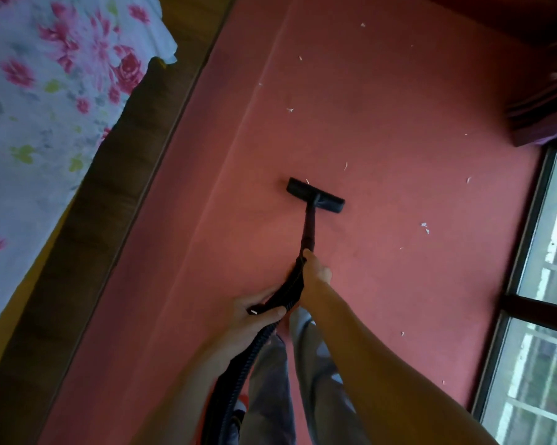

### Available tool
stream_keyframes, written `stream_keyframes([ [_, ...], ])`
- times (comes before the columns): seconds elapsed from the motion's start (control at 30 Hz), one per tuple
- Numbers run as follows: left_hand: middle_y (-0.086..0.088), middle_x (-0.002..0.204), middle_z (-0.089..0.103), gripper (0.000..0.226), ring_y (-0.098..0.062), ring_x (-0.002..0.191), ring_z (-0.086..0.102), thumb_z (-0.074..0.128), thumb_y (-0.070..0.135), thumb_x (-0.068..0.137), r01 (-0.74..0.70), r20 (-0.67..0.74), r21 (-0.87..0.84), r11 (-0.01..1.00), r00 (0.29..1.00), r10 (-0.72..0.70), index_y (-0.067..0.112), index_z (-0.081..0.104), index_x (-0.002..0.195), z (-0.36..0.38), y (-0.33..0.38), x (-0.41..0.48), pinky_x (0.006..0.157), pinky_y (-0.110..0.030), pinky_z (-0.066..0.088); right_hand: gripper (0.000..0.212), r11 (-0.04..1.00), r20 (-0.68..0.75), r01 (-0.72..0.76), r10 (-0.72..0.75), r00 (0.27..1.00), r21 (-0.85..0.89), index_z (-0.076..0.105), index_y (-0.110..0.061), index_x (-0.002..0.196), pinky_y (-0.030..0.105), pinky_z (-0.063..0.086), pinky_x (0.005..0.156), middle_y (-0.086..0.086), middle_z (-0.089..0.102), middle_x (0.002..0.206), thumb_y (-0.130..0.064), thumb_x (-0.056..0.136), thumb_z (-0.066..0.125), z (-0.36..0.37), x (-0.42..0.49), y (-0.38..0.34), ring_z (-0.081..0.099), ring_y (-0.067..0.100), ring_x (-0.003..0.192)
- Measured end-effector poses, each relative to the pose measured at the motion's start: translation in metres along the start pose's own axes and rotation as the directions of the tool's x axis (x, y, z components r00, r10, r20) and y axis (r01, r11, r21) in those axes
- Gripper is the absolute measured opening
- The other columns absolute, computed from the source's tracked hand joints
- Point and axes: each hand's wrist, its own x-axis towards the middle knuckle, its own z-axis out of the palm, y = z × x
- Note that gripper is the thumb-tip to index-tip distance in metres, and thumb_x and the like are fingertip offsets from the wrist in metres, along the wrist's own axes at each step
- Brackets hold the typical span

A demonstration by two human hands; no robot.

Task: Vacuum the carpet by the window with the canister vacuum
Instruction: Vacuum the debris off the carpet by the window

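The right hand curls round the top of the black handle, where it joins the wand, with the fingers wrapped close on the tube. The left hand grips the lower end of the same handle from beneath, thumb over the top, just where the ribbed hose leaves it. The two hands sit near each other on the handle, the right ahead of the left. The hose drops down past the person's grey trousers toward the bottom edge of the view, and where it ends is too dark to tell. From the right hand the wand runs forward and down to the flat black floor head, which lies on the red carpet about midway between the bed and the window. Small white scraps lie scattered on the carpet, some beyond the head and some to its right toward the window; one lies at the head's far edge. On the left a wooden bed frame borders the carpet, with a floral sheet on the bed. A dark curtain hangs above the window at the right edge.
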Motion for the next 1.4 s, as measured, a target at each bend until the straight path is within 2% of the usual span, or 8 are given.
stream_keyframes([
  [0.2,-0.037,0.120,0.050,0.035,-0.024,0.063,0.067,0.080,0.025,0.077,0.030,-0.033,0.076,0.997,0.999,-0.027,0.041,0.076,0.108,0.024,-0.020,0.017,0.057,-0.023,0.052,0.033,0.997,-0.071,-0.011,0.006,0.997,-0.081,0.068,-0.004,0.090,0.031,0.053,0.051,0.008,0.066,0.062,-0.034,0.077,0.070,-0.019,0.031,0.009,0.062,0.024,0.048],
  [0.33,-0.023,0.084,0.067,0.031,-0.025,0.062,0.060,0.074,0.013,0.087,0.083,-0.046,0.023,0.996,0.996,-0.081,0.027,0.075,0.115,0.034,-0.014,0.035,0.053,-0.027,0.050,0.025,0.994,-0.006,-0.019,0.018,1.000,-0.107,0.062,-0.003,0.089,0.026,0.048,0.047,0.007,0.058,0.063,-0.028,0.089,0.063,-0.014,0.037,-0.015,0.054,0.022,0.050],
  [0.43,-0.012,0.066,0.062,0.036,-0.023,0.058,0.053,0.071,0.009,0.089,0.061,-0.085,-0.039,0.997,0.994,-0.064,0.040,0.075,0.108,0.046,0.001,0.050,0.051,-0.028,0.046,0.016,0.999,0.056,-0.010,0.012,0.998,-0.033,0.054,-0.003,0.089,0.023,0.045,0.039,0.008,0.051,0.061,-0.018,0.094,0.056,-0.003,0.045,-0.043,0.050,0.021,0.045],
  [0.6,-0.008,0.067,0.064,0.048,-0.021,0.061,0.058,0.074,0.012,0.086,0.029,-0.115,0.012,1.000,0.993,-0.028,0.059,0.071,0.096,0.053,0.025,0.067,0.063,-0.032,0.050,0.018,0.997,0.050,0.012,-0.016,0.999,0.072,0.054,-0.003,0.089,0.028,0.047,0.044,0.009,0.054,0.061,-0.020,0.091,0.059,0.004,0.050,-0.069,0.052,0.021,0.043],
  [0.87,-0.019,0.090,0.065,0.045,-0.027,0.073,0.059,0.081,0.016,0.078,0.226,0.073,-0.078,0.971,0.973,-0.221,0.031,0.072,0.120,0.031,0.020,0.046,0.065,-0.035,0.050,0.021,0.997,0.104,-0.051,0.045,0.994,0.057,0.056,-0.003,0.083,0.026,0.045,0.045,0.007,0.053,0.057,-0.022,0.092,0.058,-0.016,0.040,-0.044,0.050,0.021,0.043],
  [1.13,-0.015,0.074,0.065,0.043,-0.028,0.070,0.058,0.075,0.010,0.086,0.074,-0.151,-0.084,0.994,0.985,-0.086,0.031,0.070,0.123,0.065,0.042,0.085,0.069,-0.036,0.050,0.024,0.990,0.184,-0.028,0.003,0.983,0.135,0.052,-0.001,0.084,0.028,0.046,0.044,0.009,0.053,0.060,-0.021,0.095,0.058,0.005,0.068,-0.098,0.049,0.021,0.044],
  [1.27,-0.018,0.076,0.061,0.041,-0.030,0.072,0.057,0.076,0.005,0.082,0.042,-0.079,-0.099,0.994,0.996,-0.050,0.038,0.077,0.105,0.076,0.059,0.085,0.074,-0.041,0.048,0.020,0.989,0.174,0.012,-0.037,0.984,0.144,0.054,-0.003,0.082,0.026,0.045,0.043,0.008,0.053,0.058,-0.019,0.094,0.058,-0.008,0.063,-0.116,0.049,0.020,0.043],
  [1.4,-0.019,0.086,0.064,0.048,-0.030,0.078,0.060,0.078,0.010,0.077,0.131,0.003,-0.091,0.987,0.991,-0.131,0.029,0.072,0.121,0.064,0.047,0.062,0.071,-0.035,0.052,0.021,0.996,0.158,0.003,-0.018,0.987,0.093,0.056,-0.001,0.087,0.028,0.046,0.044,0.009,0.054,0.058,-0.021,0.092,0.059,-0.018,0.056,-0.091,0.050,0.021,0.042],
])
